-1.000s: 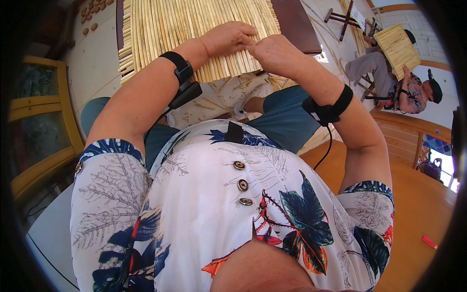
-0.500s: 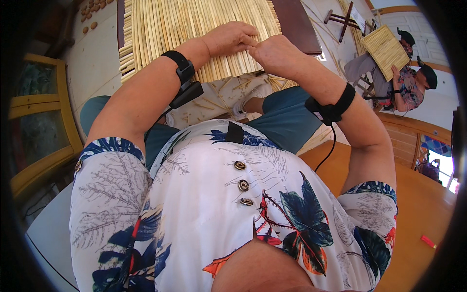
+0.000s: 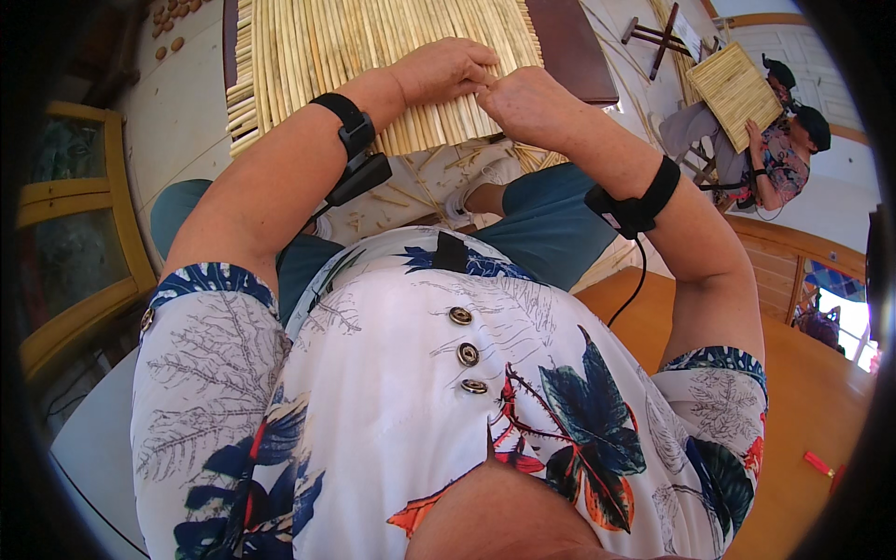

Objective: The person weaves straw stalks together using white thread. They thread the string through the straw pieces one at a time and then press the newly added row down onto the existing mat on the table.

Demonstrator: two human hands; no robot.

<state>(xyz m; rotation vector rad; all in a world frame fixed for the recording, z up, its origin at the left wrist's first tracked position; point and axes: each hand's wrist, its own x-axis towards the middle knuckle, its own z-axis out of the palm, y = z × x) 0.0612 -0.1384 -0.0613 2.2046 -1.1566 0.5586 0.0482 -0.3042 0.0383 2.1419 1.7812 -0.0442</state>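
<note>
Head view: pale stalk mat (image 3: 317,56) lay on a dark red tabletop (image 3: 581,61) before the person, stalks already packed closely side by side. Left hand (image 3: 448,71) and right hand (image 3: 528,105) met over its near right part, fingers bunched; could not tell what, if anything, they pinched. Body judged largely formed; near left corner stepped, so edge perhaps unfinished. Loose stalk pieces (image 3: 530,157) littered floor below.

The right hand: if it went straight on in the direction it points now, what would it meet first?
Probably the left hand, over the stick mat; the right hand may be touching it, as depth is unclear.
</note>
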